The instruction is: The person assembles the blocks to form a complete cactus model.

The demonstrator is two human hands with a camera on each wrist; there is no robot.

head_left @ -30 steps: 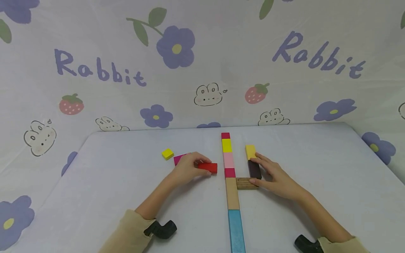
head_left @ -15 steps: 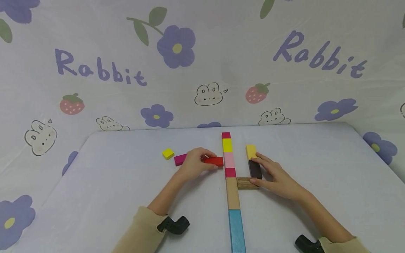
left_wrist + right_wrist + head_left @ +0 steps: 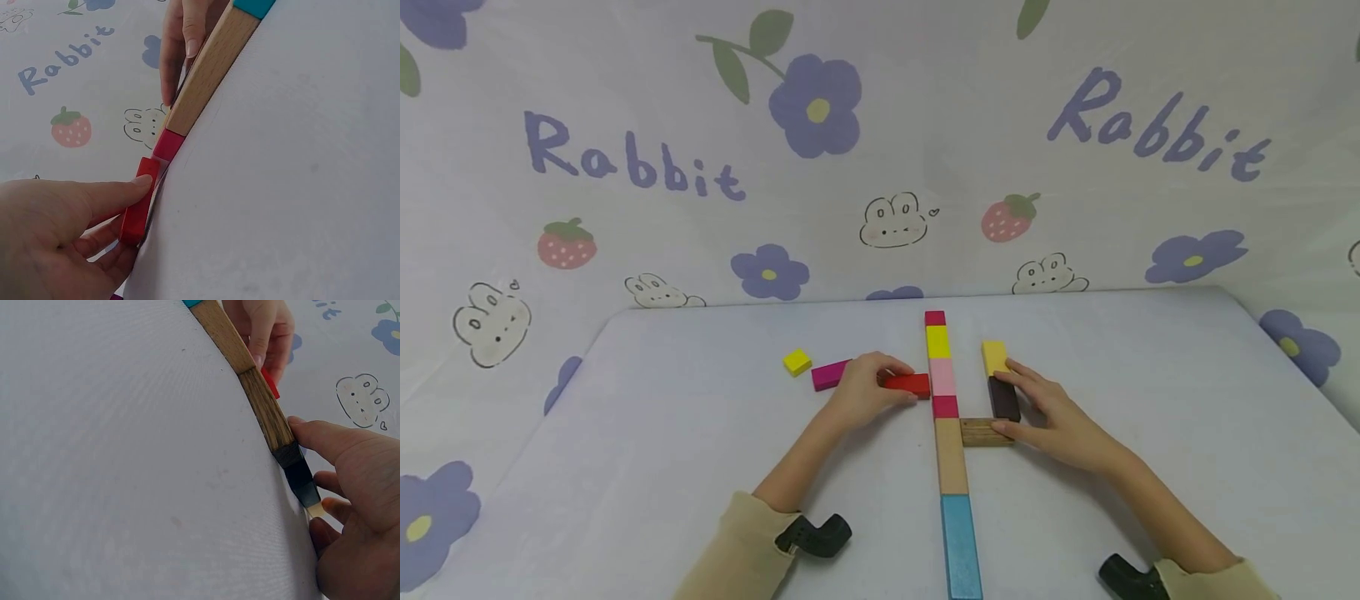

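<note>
My left hand [image 3: 859, 390] pinches a red block [image 3: 910, 384] between thumb and fingers. Its right end lies against or very close to the pink block [image 3: 942, 377] in a long line of coloured blocks. In the left wrist view, the thumb presses one face of the red block [image 3: 139, 203]. My right hand [image 3: 1060, 423] rests with extended fingers beside a black block [image 3: 1004, 398] and a pale yellow block [image 3: 994, 357]. Its thumb touches the end of a brown wood-grain block [image 3: 983, 432], which juts right from the line.
The line also has a natural wood block [image 3: 951, 458], a blue block [image 3: 961, 546], a yellow block [image 3: 937, 342] and two crimson ones. A magenta block [image 3: 829, 376] and a small yellow block [image 3: 797, 362] lie left on the white table [image 3: 647, 467]. A printed cloth hangs behind.
My left hand has moved right and slightly away from me with the red block, bringing it up to the line; it has barely moved over the last half second. The right hand has stayed put.
</note>
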